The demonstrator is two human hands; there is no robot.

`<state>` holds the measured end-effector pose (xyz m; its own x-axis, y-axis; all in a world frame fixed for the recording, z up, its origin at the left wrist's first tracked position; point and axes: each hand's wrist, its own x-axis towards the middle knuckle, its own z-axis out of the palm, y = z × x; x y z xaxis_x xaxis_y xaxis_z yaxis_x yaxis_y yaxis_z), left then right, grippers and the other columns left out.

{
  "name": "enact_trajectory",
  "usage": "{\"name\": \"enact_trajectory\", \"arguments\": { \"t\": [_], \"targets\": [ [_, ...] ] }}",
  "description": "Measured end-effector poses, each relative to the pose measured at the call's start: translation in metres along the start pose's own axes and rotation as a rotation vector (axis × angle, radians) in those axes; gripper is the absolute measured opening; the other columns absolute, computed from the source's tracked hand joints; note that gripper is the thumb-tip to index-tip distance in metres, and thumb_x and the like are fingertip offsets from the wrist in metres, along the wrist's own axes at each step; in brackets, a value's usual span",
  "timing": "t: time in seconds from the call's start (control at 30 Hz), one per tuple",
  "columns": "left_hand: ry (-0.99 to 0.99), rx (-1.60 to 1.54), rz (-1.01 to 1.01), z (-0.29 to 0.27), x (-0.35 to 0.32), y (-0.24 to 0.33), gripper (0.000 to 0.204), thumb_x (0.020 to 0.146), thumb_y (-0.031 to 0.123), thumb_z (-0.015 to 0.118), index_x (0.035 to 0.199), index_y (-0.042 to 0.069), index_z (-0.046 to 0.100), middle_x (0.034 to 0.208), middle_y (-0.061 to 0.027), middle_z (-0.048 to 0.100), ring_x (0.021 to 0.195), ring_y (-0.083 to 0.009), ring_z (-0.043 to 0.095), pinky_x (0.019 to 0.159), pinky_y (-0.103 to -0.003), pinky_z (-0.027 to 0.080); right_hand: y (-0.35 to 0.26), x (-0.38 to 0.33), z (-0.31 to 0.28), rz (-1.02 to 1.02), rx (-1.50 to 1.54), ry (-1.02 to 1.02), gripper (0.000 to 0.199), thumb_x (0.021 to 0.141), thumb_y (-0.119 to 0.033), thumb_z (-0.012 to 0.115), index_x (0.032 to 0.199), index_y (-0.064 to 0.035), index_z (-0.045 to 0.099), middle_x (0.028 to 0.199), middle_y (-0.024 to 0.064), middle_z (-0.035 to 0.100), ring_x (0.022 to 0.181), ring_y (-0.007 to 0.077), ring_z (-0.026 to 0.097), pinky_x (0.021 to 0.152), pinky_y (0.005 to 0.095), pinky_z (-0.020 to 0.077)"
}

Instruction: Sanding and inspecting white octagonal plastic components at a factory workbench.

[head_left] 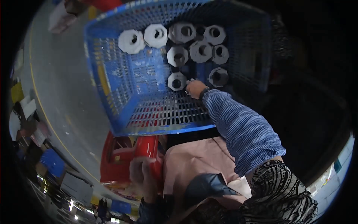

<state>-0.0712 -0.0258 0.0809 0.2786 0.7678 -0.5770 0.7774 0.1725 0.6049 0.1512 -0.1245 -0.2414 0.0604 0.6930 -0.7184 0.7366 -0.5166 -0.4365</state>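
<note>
Inside a blue plastic crate (128,123), my right hand (195,89) reaches down near the front side, its fingers closed. A pale edge shows at the fingertips, but what they grip is mostly hidden. Just left of the fingers stands a pale octagonal piece with a round hole (176,81); another such piece (218,77) stands to the right. Several more of these grey-white octagonal pieces (201,51) are grouped toward the back. My left hand (143,173), dim and blurred, hangs beside a red plastic stool (115,164) outside the crate, fingers apart and seemingly holding nothing.
Pink cloth (194,156) covers my lap in front of the crate, with a dark patch (207,185) on it. Grey floor with a yellow line (44,115) lies to the left. Boxes and a blue bin (53,163) stand beyond it. Deep shadow fills the right side.
</note>
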Motion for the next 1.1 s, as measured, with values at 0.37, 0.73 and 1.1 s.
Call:
{"name": "enact_trajectory", "arguments": {
  "t": [0.37, 0.73, 1.1],
  "targets": [
    [-0.001, 0.041, 0.020, 0.048, 0.045, -0.030, 0.029, 0.097, 0.024, 0.041, 0.081, 0.000, 0.049, 0.077, -0.0120, 0.057, 0.072, -0.0202, 0.052, 0.070, -0.031, 0.041, 0.134, 0.143, 0.207, -0.321, -0.791, 0.099, 0.021, 0.082, -0.019, 0.051, 0.091, -0.0133, 0.070, 0.101, 0.0057, 0.064, 0.103, 0.0210, 0.054, 0.095, 0.0385, 0.0353],
    [-0.058, -0.205, -0.107, 0.063, 0.043, 0.008, 0.022, 0.092, 0.021, 0.055, 0.088, -0.001, 0.053, 0.084, -0.0119, 0.059, 0.079, -0.0196, 0.056, 0.075, -0.031, 0.044, 0.057, -0.035, 0.016, -0.164, -0.022, 0.247, 0.017, 0.082, -0.018, 0.055, 0.090, -0.0095, 0.067, 0.093, 0.0087, 0.054, 0.084, 0.0236, 0.052, 0.079, 0.0413, 0.0376],
    [-0.284, -0.689, -0.434, 0.105, 0.063, -0.015, 0.057, 0.096, 0.037, 0.037, 0.134, -0.005, 0.030, 0.120, -0.0174, 0.050, 0.104, -0.0235, 0.052, 0.090, -0.035, 0.041, -0.056, -0.122, -0.059, -0.966, 0.556, 0.195, 0.020, 0.074, -0.018, 0.063, 0.088, -0.0052, 0.057, 0.110, 0.0121, 0.045, 0.102, 0.0274, 0.048, 0.089, 0.0370, 0.0417]
  ]
}}
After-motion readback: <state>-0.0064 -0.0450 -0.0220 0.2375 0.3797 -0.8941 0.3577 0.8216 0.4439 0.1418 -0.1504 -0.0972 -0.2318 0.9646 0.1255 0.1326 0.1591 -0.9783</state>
